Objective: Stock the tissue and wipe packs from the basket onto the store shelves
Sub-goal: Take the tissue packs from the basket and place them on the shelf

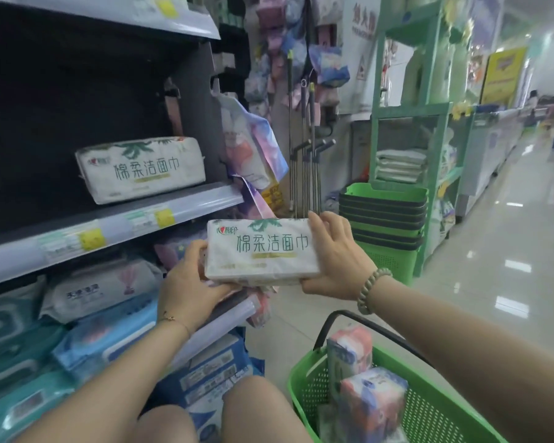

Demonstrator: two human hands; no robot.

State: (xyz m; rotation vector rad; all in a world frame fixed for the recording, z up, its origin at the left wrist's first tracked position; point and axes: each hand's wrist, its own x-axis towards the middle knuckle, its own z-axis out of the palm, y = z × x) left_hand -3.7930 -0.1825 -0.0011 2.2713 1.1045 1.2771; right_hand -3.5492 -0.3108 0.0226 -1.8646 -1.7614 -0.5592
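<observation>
I hold a white tissue pack (263, 251) with green lettering in front of the shelf end, level with the lower shelf. My left hand (189, 279) grips its left end and my right hand (336, 254) grips its right end. An identical white pack (141, 169) lies alone on the middle shelf (109, 225), up and to the left. The green basket (429, 410) stands at the bottom right with pink-and-blue tissue packs (370, 401) upright inside it.
Wipe packs (100, 292) fill the lower shelves at left. Bagged goods (253, 148) and mop poles (307, 174) hang past the shelf end. A stack of green baskets (384, 219) stands ahead by a green rack (410, 110). The tiled aisle runs on to the right.
</observation>
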